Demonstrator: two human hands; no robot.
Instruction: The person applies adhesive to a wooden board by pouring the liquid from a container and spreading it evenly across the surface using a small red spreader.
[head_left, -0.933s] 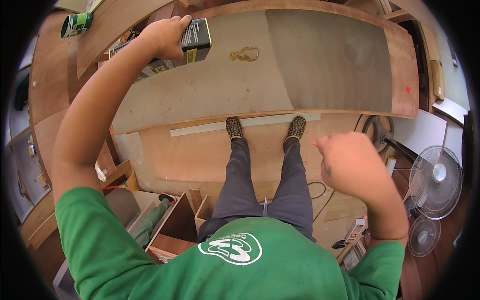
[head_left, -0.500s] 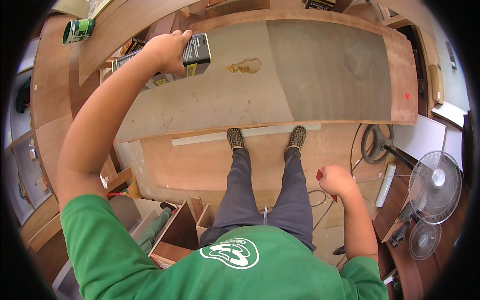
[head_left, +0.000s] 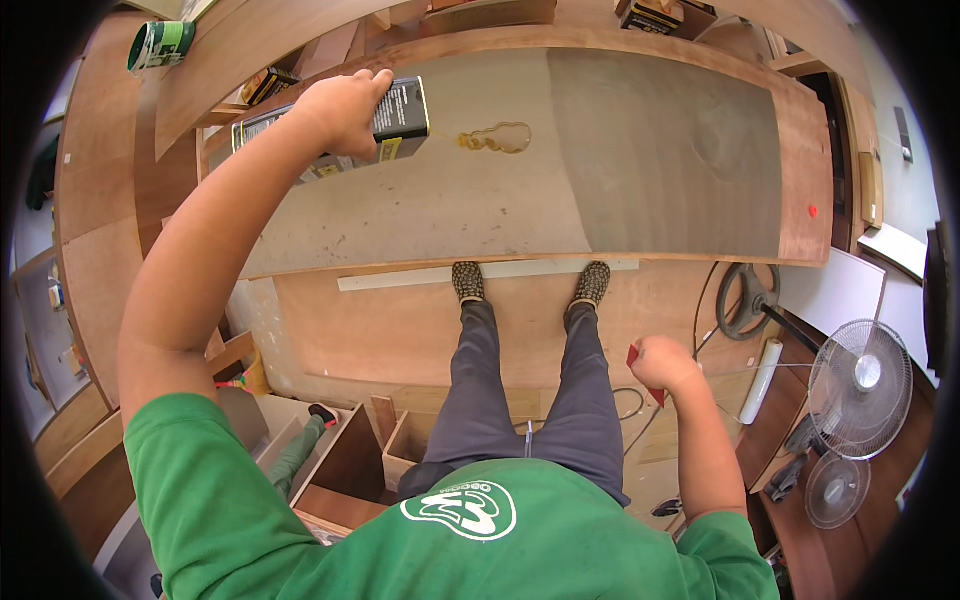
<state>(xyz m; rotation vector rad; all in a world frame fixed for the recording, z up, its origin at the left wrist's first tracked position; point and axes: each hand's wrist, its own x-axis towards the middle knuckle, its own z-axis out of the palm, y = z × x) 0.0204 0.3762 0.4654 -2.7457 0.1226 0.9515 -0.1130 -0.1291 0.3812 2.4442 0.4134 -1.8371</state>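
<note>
At the far left, a green cylindrical can (head_left: 160,44) is lying on its side on a brown wooden surface, well apart from the work. The left hand (head_left: 342,106) is reaching forward at the end of an outstretched arm and is gripping a rectangular black-and-yellow metal tin (head_left: 345,132), fingers wrapped over its top edge; the tin is tilting over the left part of a long grey-coated wooden panel (head_left: 620,150). Just right of the tin, a small amber puddle of liquid (head_left: 497,138) is sitting on the panel's grey face, apart from the tin's corner. A pale narrow strip (head_left: 420,277) is lying along the panel's near edge, and the person's two dark patterned shoes (head_left: 468,281) are standing just beside it on brown floor sheeting. Further right, the right hand (head_left: 665,365) is hanging low beside the leg, clenched around a small red flat object (head_left: 634,356) whose kind is hard to tell. At the far right, two white floor fans (head_left: 860,372) are standing near each other.
</note>
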